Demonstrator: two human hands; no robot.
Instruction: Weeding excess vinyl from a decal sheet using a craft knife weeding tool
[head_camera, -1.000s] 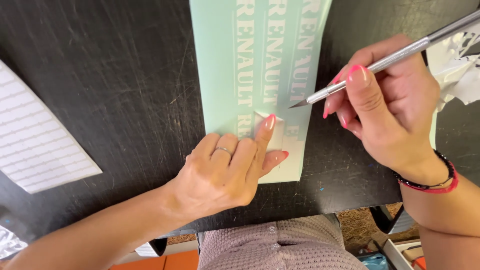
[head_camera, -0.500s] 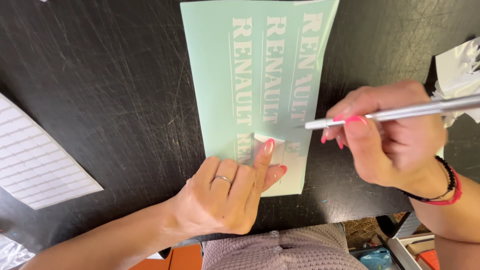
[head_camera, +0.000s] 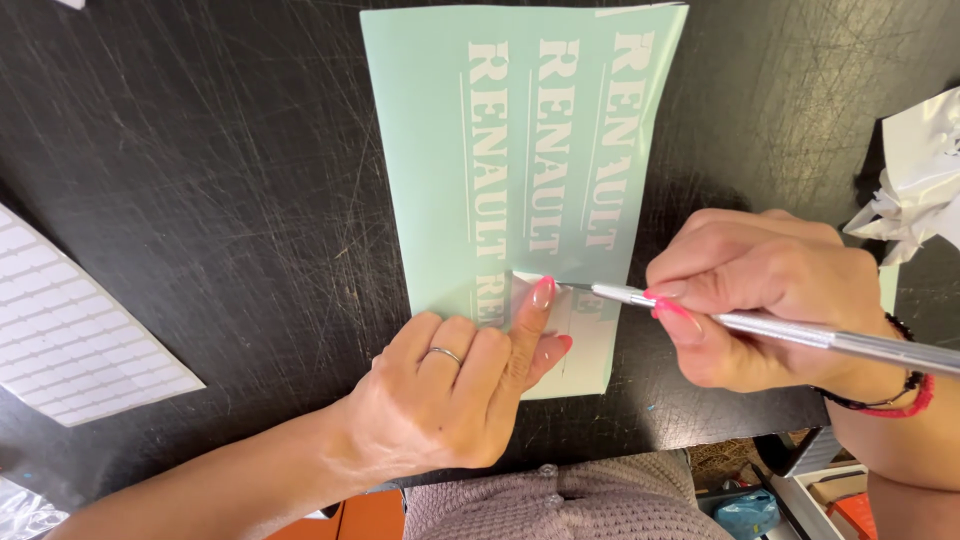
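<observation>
Mint-green vinyl sheet (head_camera: 520, 150) with rows of white lettering lies on the scratched black table (head_camera: 200, 180), its long axis running from far to near, its near end at the table's near edge. The left hand (head_camera: 450, 395) rests flat on that near end, fingers curled loosely with the index finger stretched out; its pink-nailed tip presses on a small lifted piece of white film (head_camera: 530, 290) at the near end of the lettering. It grips nothing, only pins the sheet down. The right hand (head_camera: 760, 300) comes in from the right, fingers closed tightly round a slim silver craft knife (head_camera: 800, 335). The knife lies almost level, running right to left, and its fine point sits just beside the left index fingertip, at the edge of the lifted film. Both hands are close together at this spot. A white lined sheet (head_camera: 70, 340) lies well apart on the left, and crumpled white paper (head_camera: 915, 170) on the right.
</observation>
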